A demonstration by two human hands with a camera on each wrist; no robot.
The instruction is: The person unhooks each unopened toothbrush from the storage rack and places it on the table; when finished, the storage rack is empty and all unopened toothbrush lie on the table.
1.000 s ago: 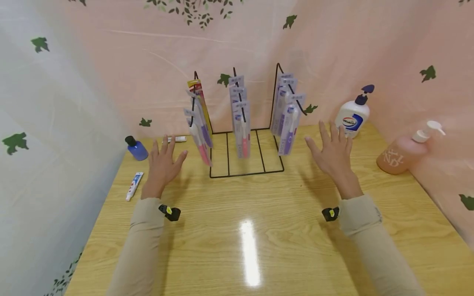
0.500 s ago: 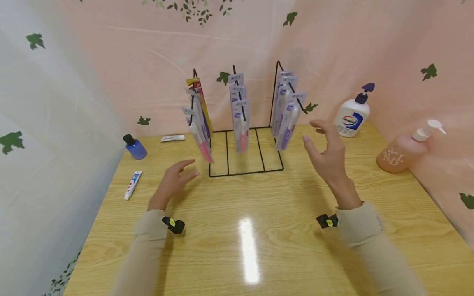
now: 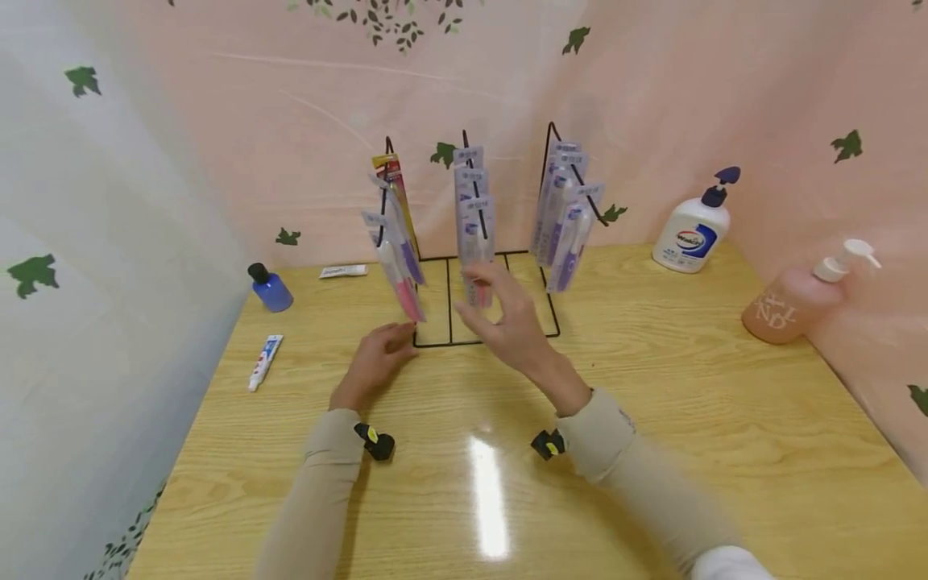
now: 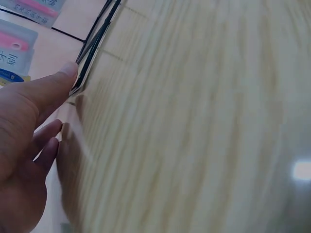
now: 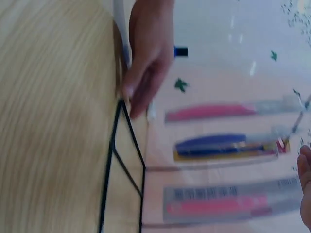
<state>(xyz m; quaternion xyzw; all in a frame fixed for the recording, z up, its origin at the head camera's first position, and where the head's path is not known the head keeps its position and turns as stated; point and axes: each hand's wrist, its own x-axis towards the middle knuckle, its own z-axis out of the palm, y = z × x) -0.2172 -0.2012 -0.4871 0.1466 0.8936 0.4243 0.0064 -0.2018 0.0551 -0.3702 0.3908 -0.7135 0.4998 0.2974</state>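
A black wire display rack point(image 3: 484, 341) stands on the table, with packaged toothbrushes hanging from its three hooks. My left hand point(image 3: 377, 361) is at the rack's front left corner, thumb and fingers pinching the wire there; in the left wrist view the thumb point(image 4: 58, 85) lies against that corner. In front of the middle hook is my right hand point(image 3: 511, 322), holding nothing, its thumb and fingers spread apart. Behind it hangs a pink packaged toothbrush point(image 3: 475, 229), partly covered by the fingers. The right wrist view shows the left hand point(image 5: 150, 58) beside the rack corner.
On the left are a blue bottle point(image 3: 272, 293) and two small toothpaste tubes, one lying in front point(image 3: 265, 362) and one at the back point(image 3: 344, 271). A white pump bottle point(image 3: 689, 238) and a pink pump bottle point(image 3: 786, 302) stand on the right. Patterned cloth hangs behind.
My left hand has moved right, from beside the toothpaste tubes to the rack's front left corner. My right hand has swung left from near the white pump bottle to the middle hook.
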